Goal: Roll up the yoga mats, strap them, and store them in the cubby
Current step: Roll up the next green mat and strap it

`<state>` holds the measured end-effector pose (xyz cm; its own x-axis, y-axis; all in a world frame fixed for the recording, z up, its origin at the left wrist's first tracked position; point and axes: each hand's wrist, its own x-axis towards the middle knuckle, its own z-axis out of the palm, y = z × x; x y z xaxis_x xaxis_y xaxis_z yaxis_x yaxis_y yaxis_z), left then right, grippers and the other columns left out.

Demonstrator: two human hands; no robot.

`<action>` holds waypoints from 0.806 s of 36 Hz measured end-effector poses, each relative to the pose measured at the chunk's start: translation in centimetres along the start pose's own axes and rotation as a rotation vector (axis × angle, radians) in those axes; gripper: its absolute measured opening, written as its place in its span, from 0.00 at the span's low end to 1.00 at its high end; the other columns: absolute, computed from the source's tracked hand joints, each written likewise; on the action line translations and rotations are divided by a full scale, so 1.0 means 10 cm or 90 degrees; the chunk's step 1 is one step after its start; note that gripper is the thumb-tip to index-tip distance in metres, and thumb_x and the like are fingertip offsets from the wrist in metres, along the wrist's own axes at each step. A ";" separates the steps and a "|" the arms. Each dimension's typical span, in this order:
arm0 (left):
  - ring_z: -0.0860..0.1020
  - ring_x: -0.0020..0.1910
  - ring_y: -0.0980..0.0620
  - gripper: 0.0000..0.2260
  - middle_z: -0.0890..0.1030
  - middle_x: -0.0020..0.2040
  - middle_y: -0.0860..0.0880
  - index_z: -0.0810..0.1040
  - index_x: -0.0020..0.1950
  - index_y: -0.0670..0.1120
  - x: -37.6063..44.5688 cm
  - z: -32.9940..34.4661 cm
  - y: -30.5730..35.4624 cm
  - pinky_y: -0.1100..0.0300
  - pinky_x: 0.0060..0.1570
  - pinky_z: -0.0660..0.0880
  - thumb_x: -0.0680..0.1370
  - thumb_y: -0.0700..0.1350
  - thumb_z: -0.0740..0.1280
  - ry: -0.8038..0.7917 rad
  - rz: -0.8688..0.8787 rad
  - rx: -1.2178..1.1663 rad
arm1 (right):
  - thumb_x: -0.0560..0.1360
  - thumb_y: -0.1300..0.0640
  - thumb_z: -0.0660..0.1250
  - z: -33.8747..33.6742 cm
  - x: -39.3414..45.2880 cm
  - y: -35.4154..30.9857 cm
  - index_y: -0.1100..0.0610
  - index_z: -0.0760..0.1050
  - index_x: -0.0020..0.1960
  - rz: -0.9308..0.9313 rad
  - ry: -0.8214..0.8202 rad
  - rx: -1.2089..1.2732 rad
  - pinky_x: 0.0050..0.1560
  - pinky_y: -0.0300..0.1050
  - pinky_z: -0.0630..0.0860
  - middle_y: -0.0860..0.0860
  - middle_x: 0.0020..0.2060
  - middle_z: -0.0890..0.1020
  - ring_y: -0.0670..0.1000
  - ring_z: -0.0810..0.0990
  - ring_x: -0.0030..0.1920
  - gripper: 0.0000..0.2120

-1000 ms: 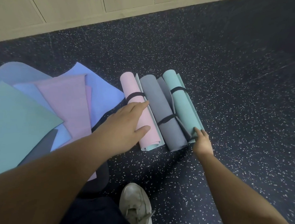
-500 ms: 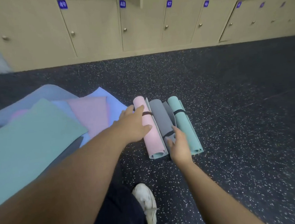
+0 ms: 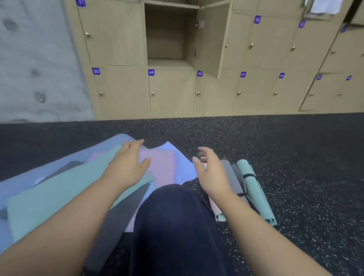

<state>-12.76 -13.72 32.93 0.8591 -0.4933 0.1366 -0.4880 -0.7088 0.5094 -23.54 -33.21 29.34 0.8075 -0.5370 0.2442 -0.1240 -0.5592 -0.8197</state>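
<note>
Three rolled, strapped mats lie side by side on the dark floor at my right: a teal roll (image 3: 254,189), a grey roll (image 3: 230,173) and a pink roll (image 3: 213,207) mostly hidden by my right forearm. My right hand (image 3: 212,174) hovers above their far ends, fingers loosely curved, holding nothing. My left hand (image 3: 129,165) is spread open in the air over the pile of flat mats, among them a teal mat (image 3: 54,204), a pink mat (image 3: 163,168) and a blue mat (image 3: 12,187). An open cubby (image 3: 166,34) faces me in the locker wall.
Numbered beige lockers (image 3: 256,51) fill the wall, the open cubby's door (image 3: 209,38) swung out to the right. A grey padded panel (image 3: 31,61) stands at the left. My dark trouser knee (image 3: 172,221) rises between my arms. Speckled floor (image 3: 313,163) stretches right.
Both hands have lifted off the rolled mats and now hang free above them. My view has tilted up, bringing the lockers and the open cubby into sight, and my knee has come up.
</note>
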 end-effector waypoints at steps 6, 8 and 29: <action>0.56 0.76 0.45 0.28 0.52 0.79 0.47 0.53 0.78 0.49 -0.44 -0.41 -0.43 0.49 0.71 0.58 0.81 0.51 0.61 0.044 0.008 0.075 | 0.81 0.54 0.62 0.24 -0.03 -0.52 0.56 0.65 0.72 -0.075 -0.063 -0.036 0.64 0.39 0.66 0.49 0.67 0.71 0.45 0.72 0.63 0.21; 0.56 0.76 0.45 0.29 0.52 0.79 0.47 0.54 0.78 0.49 -0.57 -0.53 -0.63 0.48 0.72 0.60 0.80 0.51 0.62 0.053 0.023 0.090 | 0.81 0.53 0.62 0.32 -0.04 -0.68 0.56 0.65 0.72 -0.079 -0.083 -0.045 0.65 0.42 0.67 0.51 0.68 0.71 0.49 0.72 0.66 0.21; 0.65 0.71 0.41 0.26 0.60 0.74 0.42 0.59 0.76 0.45 -0.85 -0.78 -1.91 0.52 0.67 0.61 0.80 0.48 0.63 0.083 -0.262 -0.044 | 0.81 0.54 0.61 1.69 -0.40 -0.83 0.54 0.51 0.77 -0.045 -0.380 -0.283 0.58 0.50 0.73 0.54 0.73 0.61 0.56 0.73 0.64 0.30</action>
<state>-9.58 7.99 28.69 0.9943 -0.1052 0.0145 -0.0929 -0.7956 0.5986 -15.99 -15.78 26.43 0.9822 -0.1273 -0.1379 -0.1796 -0.8505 -0.4944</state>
